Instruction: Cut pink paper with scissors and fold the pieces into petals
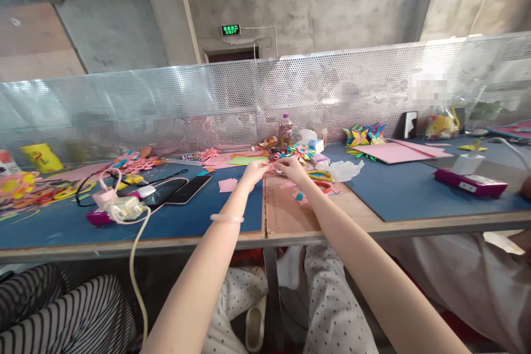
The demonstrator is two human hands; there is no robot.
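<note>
My left hand (255,171) and my right hand (291,169) meet over the middle of the table, fingertips pinched close together. Between them shows a bit of what looks like pink paper (271,167), mostly hidden by the fingers. Left of my left hand lie small pink paper squares (228,185). Under my right forearm are pink paper scraps (287,185) and scissors with yellow handles (319,175). A multicoloured paper flower (302,151) sits just behind my right hand, next to crumpled white tissue (346,170).
A drink bottle (285,134) stands at the back, before a perforated metal screen (232,88). To the left are two phones (189,189), a power strip with cables (102,217) and paper flowers (135,161). Pink sheets (394,151) and another purple power strip (470,183) lie right. People sit on both sides.
</note>
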